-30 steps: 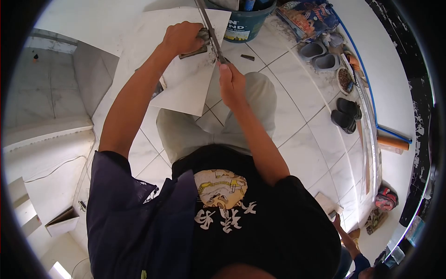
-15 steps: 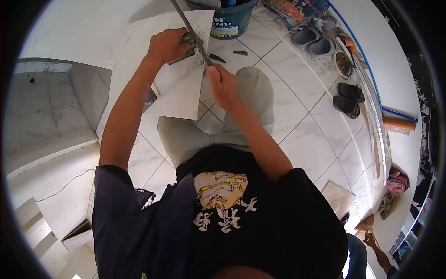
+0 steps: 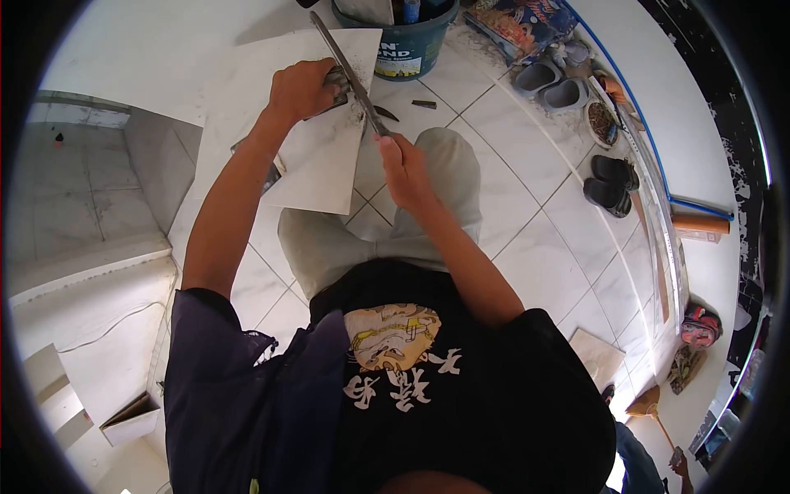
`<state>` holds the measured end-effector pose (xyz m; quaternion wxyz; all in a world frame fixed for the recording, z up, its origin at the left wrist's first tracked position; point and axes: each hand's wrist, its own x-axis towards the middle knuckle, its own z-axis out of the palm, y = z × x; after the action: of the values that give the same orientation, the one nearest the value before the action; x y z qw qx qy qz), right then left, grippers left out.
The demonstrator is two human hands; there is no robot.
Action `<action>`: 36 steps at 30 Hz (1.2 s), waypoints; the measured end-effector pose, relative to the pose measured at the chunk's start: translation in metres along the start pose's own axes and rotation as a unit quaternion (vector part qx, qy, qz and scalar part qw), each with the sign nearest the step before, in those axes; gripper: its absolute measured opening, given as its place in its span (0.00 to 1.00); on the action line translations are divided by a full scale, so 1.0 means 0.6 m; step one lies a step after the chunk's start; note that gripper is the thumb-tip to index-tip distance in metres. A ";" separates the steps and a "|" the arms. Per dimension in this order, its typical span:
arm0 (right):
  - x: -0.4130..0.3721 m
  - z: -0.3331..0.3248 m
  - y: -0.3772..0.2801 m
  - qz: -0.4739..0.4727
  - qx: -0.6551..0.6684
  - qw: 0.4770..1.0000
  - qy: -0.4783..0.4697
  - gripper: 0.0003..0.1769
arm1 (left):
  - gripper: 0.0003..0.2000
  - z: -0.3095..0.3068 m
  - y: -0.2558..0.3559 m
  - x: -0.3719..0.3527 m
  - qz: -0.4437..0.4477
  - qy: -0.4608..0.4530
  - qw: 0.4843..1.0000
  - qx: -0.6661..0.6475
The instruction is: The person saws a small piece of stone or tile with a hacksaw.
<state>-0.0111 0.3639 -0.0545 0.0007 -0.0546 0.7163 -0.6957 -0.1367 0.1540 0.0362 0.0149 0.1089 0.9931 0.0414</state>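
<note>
In the head view, my left hand (image 3: pixel 301 92) is closed over a small dark grey block (image 3: pixel 339 81), pressing it down on a pale marbled tile slab (image 3: pixel 321 177). My right hand (image 3: pixel 403 169) is wrapped round the lower end of a long, narrow grey metal bar (image 3: pixel 347 69), whose exact kind does not show. The bar slants up and to the left, crossing right beside the block and my left fingers. Dark crumbs lie on the slab around them. Under the bar, past the slab's edge, a dark curved sliver (image 3: pixel 385 114) rests on the floor.
A green bucket (image 3: pixel 418 45) stands beyond the slab. Another dark sliver (image 3: pixel 424 104) lies on the tiled floor. To the right are grey clogs (image 3: pixel 564 95), black shoes (image 3: pixel 607 196) and a printed sack (image 3: pixel 518 29). Another person's hand (image 3: pixel 680 463) holds a broom (image 3: pixel 644 403) at lower right.
The bar has slid down and slightly right along the block, with my right hand lower. My left hand stays on the block. The other person's hand has moved lower.
</note>
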 end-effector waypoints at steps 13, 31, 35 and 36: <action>0.048 -0.066 -0.150 -0.078 -0.063 0.994 -0.037 0.14 | 0.14 -0.111 0.095 -0.148 0.142 0.075 0.982 -0.099; 0.054 -0.110 -0.091 -0.231 -0.200 0.949 0.076 0.09 | 0.16 -0.068 -0.047 -0.096 0.049 0.104 0.948 -0.296; 0.040 -0.119 -0.132 -0.202 -0.208 0.952 0.095 0.08 | 0.21 -0.030 -0.082 -0.004 -0.072 -0.010 0.926 -0.370; 0.030 -0.122 -0.141 -0.151 -0.199 0.965 0.085 0.08 | 0.22 -0.018 -0.094 0.022 -0.056 -0.050 0.927 -0.368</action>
<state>-0.0280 0.4331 0.0335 -0.1763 -0.1014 0.8210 -0.5335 -0.1622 0.1012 0.0420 0.1056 0.0421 0.9103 0.3981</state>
